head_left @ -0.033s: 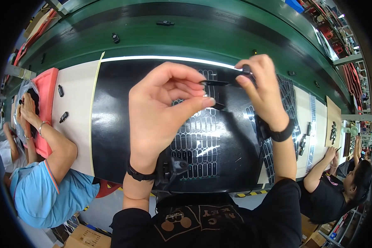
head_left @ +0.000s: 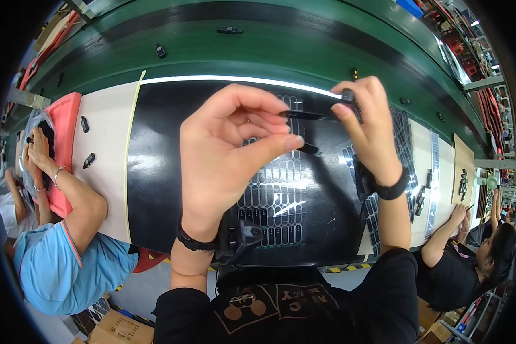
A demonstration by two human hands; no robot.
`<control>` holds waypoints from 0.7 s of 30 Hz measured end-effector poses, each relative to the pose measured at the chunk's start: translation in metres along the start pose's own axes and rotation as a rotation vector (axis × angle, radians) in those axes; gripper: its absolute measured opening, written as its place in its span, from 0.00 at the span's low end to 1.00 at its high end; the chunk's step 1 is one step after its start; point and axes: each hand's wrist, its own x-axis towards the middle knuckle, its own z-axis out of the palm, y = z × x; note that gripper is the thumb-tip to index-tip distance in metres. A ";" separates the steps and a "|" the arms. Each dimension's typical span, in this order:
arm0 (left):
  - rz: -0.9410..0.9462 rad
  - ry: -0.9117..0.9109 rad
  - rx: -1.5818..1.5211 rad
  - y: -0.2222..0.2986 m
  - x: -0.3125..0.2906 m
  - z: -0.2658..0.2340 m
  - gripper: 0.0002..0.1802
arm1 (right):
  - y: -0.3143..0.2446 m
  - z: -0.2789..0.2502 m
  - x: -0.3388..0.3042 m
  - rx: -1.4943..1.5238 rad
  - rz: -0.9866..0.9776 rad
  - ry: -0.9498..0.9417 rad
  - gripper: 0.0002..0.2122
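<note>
Between left hand (head_left: 229,155) and right hand (head_left: 368,120) (pinched): black strip (head_left: 307,114)

A sheet (head_left: 272,195) of small oblong black stickers in white-outlined rows lies on the black mat at the middle of the bench. A second such sheet (head_left: 404,143) lies to its right, partly hidden behind the wrist. Brown cardboard boxes (head_left: 117,329) stand on the floor at lower left. A clear plastic bag (head_left: 31,123) lies at far left by the red tray.
</note>
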 end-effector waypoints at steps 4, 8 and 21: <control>-0.033 0.014 -0.205 0.003 -0.004 0.005 0.24 | -0.031 -0.007 -0.003 0.333 0.383 -0.054 0.10; -0.022 0.043 -0.325 0.001 -0.006 0.010 0.29 | -0.046 0.005 -0.011 0.598 0.321 0.207 0.13; 0.038 0.100 -0.380 -0.001 -0.008 0.016 0.35 | -0.068 -0.013 -0.012 0.532 0.209 0.094 0.19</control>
